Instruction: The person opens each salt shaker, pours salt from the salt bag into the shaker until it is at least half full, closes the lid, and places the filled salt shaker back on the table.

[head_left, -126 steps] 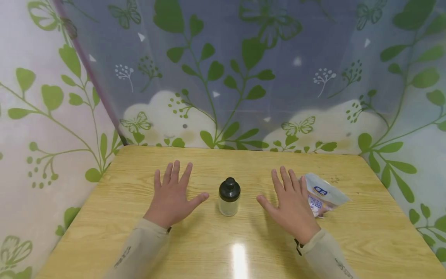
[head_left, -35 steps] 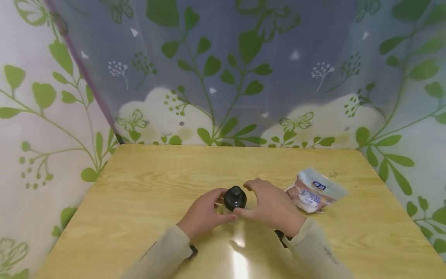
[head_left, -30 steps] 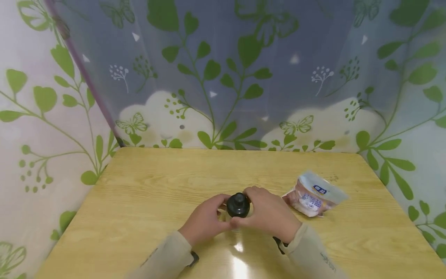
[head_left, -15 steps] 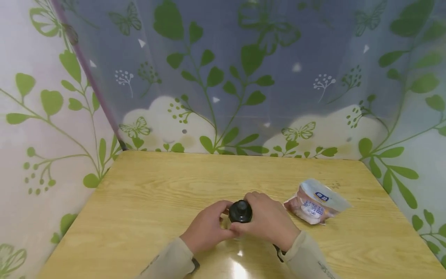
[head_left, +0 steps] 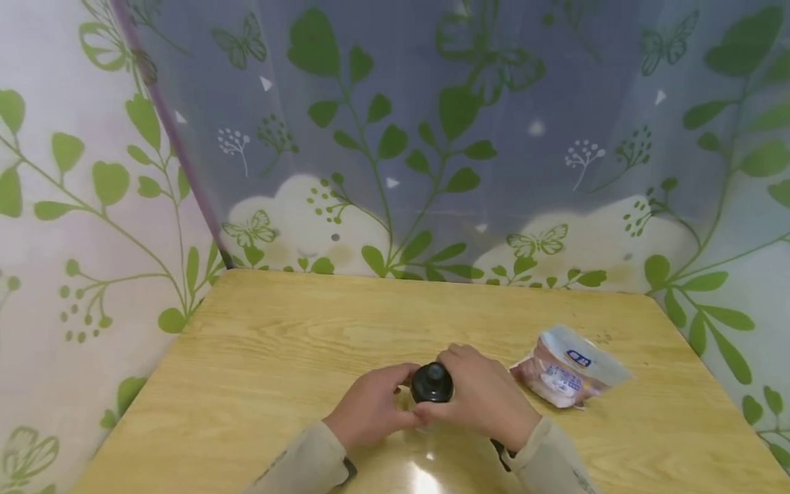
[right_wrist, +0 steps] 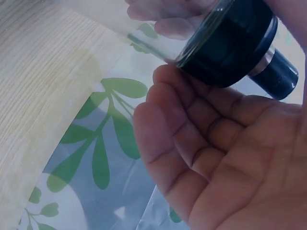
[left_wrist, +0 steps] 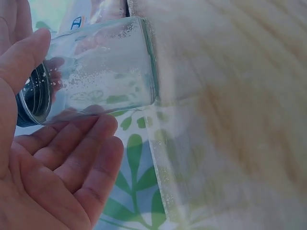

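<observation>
Between both hands in the head view is a small glass jar with a black knobbed lid (head_left: 432, 383). My left hand (head_left: 373, 406) holds the clear glass body from the left, thumb on the near side. The left wrist view shows that jar (left_wrist: 103, 69) with white grains clinging inside and its base close to the table. From the right, my right hand (head_left: 487, 398) grips the lid, thumb in front and fingers curled behind. In the right wrist view the lid (right_wrist: 230, 45) has a silvery band below its knob.
A pouch with blue lettering and a pale top (head_left: 570, 370) lies on the wooden table (head_left: 278, 329), right of the right hand. Cloth with green leaves (head_left: 420, 158) closes off the back and sides. A bright reflection shines on the table near the front.
Both hands, apart and spread at first, have come together on the jar, the left on its body and the right on its lid. The jar now stands slightly nearer the front.
</observation>
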A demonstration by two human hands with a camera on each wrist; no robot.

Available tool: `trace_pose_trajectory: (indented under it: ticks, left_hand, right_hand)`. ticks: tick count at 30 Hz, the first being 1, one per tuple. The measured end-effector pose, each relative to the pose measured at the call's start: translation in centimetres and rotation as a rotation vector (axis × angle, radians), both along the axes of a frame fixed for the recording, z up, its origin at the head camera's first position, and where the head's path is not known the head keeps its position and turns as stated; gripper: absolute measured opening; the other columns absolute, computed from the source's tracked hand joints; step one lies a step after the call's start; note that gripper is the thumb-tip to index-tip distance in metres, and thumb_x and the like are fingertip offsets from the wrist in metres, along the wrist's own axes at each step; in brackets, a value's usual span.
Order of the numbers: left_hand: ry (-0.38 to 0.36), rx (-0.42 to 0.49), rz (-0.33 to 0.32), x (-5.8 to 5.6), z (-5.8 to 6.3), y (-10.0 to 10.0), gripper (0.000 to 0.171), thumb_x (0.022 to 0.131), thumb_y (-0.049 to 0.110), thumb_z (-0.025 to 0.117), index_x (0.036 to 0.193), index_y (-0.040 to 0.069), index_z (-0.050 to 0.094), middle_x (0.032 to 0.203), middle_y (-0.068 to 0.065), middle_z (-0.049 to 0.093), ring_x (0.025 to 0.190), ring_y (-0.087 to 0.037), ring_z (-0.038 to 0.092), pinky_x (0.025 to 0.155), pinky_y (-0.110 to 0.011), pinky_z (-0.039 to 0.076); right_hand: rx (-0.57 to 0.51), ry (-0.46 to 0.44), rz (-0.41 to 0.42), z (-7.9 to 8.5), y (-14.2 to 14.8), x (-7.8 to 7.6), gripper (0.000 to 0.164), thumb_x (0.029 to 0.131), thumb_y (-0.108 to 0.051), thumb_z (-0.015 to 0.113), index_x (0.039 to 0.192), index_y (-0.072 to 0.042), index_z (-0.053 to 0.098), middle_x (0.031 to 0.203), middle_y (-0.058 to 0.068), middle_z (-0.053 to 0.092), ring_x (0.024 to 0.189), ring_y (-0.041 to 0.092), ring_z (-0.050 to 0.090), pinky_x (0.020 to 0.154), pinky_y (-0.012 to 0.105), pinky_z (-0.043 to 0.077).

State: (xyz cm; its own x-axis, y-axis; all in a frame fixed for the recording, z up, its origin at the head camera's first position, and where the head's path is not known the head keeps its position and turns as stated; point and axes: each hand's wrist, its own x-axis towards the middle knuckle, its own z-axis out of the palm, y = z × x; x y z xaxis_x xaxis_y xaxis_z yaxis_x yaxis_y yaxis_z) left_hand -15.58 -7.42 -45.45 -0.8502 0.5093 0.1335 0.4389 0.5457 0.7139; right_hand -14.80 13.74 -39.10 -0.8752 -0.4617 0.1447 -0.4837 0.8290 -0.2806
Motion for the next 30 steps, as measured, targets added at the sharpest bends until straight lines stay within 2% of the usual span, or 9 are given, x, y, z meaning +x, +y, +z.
trace_pose_trajectory:
  ticks: [5, 9, 14, 17, 20, 24, 27, 30]
  left_hand:
    - [0.003, 0.002, -0.035, 0.2, -0.1, -0.1, 0.056, 0.085, 0.056, 0.080, 0.133, 0.031, 0.065, 0.126, 0.017, 0.069, 0.108, -0.007, 0.067, 0.093, -0.034, 0.055]
    - [-0.052, -0.020, -0.062, 0.3, 0.0, -0.4, 0.059, 0.085, 0.056, 0.080, 0.136, 0.033, 0.063, 0.130, 0.018, 0.067, 0.113, -0.009, 0.065, 0.096, -0.039, 0.054]
    - [-0.125, -0.021, -0.067, 0.4, -0.1, -0.6, 0.063, 0.083, 0.055, 0.082, 0.137, 0.032, 0.062, 0.131, 0.018, 0.065, 0.119, -0.009, 0.064, 0.099, -0.037, 0.053]
    - [-0.127, -0.025, -0.050, 0.5, -0.3, -0.5, 0.066, 0.080, 0.058, 0.083, 0.137, 0.032, 0.062, 0.129, 0.018, 0.066, 0.118, -0.008, 0.063, 0.098, -0.037, 0.053]
    - [-0.112, -0.039, -0.033, 0.5, -0.2, -0.5, 0.066, 0.080, 0.060, 0.083, 0.136, 0.032, 0.062, 0.127, 0.019, 0.067, 0.116, -0.008, 0.064, 0.097, -0.039, 0.053]
    - [-0.107, -0.047, -0.030, 0.3, 0.5, -0.4, 0.066, 0.080, 0.062, 0.082, 0.135, 0.032, 0.062, 0.122, 0.018, 0.068, 0.112, -0.006, 0.064, 0.093, -0.036, 0.054]
    - [-0.124, -0.044, -0.028, 0.3, 0.8, -0.4, 0.065, 0.080, 0.061, 0.082, 0.135, 0.033, 0.062, 0.118, 0.018, 0.068, 0.108, -0.004, 0.064, 0.089, -0.033, 0.054]
    - [-0.131, -0.045, -0.016, 0.2, 1.0, -0.4, 0.065, 0.080, 0.059, 0.083, 0.135, 0.033, 0.062, 0.117, 0.018, 0.068, 0.106, -0.005, 0.064, 0.091, -0.036, 0.054]
  right_hand:
    - [-0.015, -0.034, 0.050, -0.1, 0.6, 0.2, 0.055, 0.077, -0.064, 0.083, 0.107, -0.020, 0.071, 0.097, -0.010, 0.061, 0.080, 0.005, 0.056, 0.062, 0.028, 0.049]
    - [-0.050, -0.115, 0.099, -0.1, 1.2, 0.3, 0.056, 0.079, -0.062, 0.083, 0.116, -0.023, 0.071, 0.103, -0.013, 0.061, 0.091, 0.006, 0.060, 0.073, 0.033, 0.054]
    - [-0.086, -0.226, 0.099, 0.1, 2.2, 0.6, 0.076, 0.081, -0.051, 0.086, 0.142, -0.015, 0.058, 0.121, -0.003, 0.065, 0.110, 0.017, 0.063, 0.091, 0.043, 0.055]
    - [-0.087, -0.255, 0.055, 0.3, 2.5, 0.8, 0.088, 0.080, -0.054, 0.085, 0.148, -0.011, 0.051, 0.124, 0.004, 0.065, 0.112, 0.021, 0.064, 0.091, 0.046, 0.054]
    - [-0.065, -0.213, -0.013, 0.6, 2.0, 1.0, 0.087, 0.077, -0.067, 0.081, 0.142, -0.012, 0.057, 0.120, 0.003, 0.067, 0.106, 0.019, 0.064, 0.083, 0.044, 0.055]
    - [-0.086, -0.127, -0.113, 0.6, 0.3, 1.4, 0.071, 0.074, -0.075, 0.077, 0.113, -0.018, 0.066, 0.100, -0.007, 0.063, 0.084, 0.010, 0.058, 0.068, 0.033, 0.051]
    - [-0.116, -0.090, -0.151, 0.5, -0.6, 1.4, 0.062, 0.074, -0.076, 0.076, 0.098, -0.020, 0.063, 0.088, -0.010, 0.056, 0.071, 0.007, 0.048, 0.059, 0.027, 0.044]
    - [-0.113, -0.064, -0.153, 0.3, -1.0, 1.1, 0.057, 0.077, -0.070, 0.078, 0.097, -0.020, 0.063, 0.086, -0.009, 0.055, 0.069, 0.007, 0.047, 0.057, 0.025, 0.043]
